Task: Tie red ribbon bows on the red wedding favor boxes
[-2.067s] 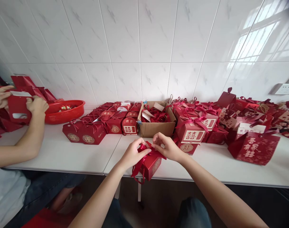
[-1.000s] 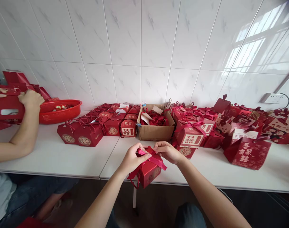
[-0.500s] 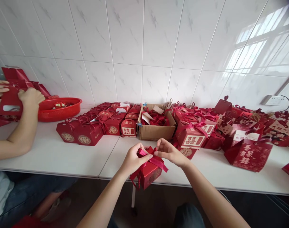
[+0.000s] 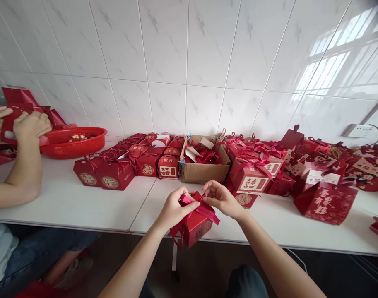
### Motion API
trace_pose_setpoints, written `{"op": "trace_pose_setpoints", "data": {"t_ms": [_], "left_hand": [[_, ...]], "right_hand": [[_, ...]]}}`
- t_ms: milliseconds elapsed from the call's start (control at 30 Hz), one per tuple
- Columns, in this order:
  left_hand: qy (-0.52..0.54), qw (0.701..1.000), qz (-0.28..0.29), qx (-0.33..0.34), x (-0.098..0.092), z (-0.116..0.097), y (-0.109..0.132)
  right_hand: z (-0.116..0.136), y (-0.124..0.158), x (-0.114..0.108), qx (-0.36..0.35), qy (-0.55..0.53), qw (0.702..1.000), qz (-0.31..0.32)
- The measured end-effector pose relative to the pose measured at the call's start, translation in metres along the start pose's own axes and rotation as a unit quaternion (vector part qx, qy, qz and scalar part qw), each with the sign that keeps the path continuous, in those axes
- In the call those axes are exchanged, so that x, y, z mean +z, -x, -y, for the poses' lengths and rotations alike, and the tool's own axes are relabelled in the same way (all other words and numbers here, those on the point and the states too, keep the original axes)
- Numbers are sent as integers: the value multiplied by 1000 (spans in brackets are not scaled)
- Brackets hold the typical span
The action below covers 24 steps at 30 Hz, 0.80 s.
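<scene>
A small red gift box (image 4: 197,228) rests at the front edge of the table, partly over it, with a twisted red cord hanging from its left side. Across its top lies a pink-red ribbon (image 4: 207,213), looped near the middle. My left hand (image 4: 178,209) pinches the ribbon's loop between thumb and fingers. On the other side my right hand (image 4: 221,198) is closed with its fingertips on the ribbon near the knot. The exact grip of the right fingertips is partly hidden.
Behind my hands stands a cardboard box (image 4: 204,173) of ribbons. Red gift boxes (image 4: 114,182) fill the left, with ribboned boxes (image 4: 249,184) and bags (image 4: 328,205) to the right. At far left, a person's hands (image 4: 32,124) handle a red box beside a red basin (image 4: 77,149).
My hands and the gift box are almost still, with slight finger movement at the ribbon. The other person's hands and the red box in them have shifted left.
</scene>
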<state>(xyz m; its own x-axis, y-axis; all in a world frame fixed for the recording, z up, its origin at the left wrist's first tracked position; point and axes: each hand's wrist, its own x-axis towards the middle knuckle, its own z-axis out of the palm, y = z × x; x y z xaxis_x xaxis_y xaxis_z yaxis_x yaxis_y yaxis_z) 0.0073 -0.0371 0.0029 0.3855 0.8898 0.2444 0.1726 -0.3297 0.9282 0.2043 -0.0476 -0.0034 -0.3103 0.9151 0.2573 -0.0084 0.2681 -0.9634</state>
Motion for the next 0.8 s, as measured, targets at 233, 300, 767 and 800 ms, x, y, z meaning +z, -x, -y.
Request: {"op": "trace_pose_setpoints", "data": {"t_ms": [233, 300, 767, 800], "left_hand": [[-16, 1000, 16, -3, 0, -4, 1], [-15, 1000, 16, -4, -1, -4, 1], [-9, 1000, 19, -8, -2, -2, 1], [-8, 1000, 18, -7, -2, -2, 1]], "right_hand": [[1, 2, -3, 18, -20, 1000, -6], [1, 3, -6, 20, -22, 1000, -2], [7, 10, -12, 73, 10, 997, 38], [7, 9, -11, 78, 25, 996, 42]]}}
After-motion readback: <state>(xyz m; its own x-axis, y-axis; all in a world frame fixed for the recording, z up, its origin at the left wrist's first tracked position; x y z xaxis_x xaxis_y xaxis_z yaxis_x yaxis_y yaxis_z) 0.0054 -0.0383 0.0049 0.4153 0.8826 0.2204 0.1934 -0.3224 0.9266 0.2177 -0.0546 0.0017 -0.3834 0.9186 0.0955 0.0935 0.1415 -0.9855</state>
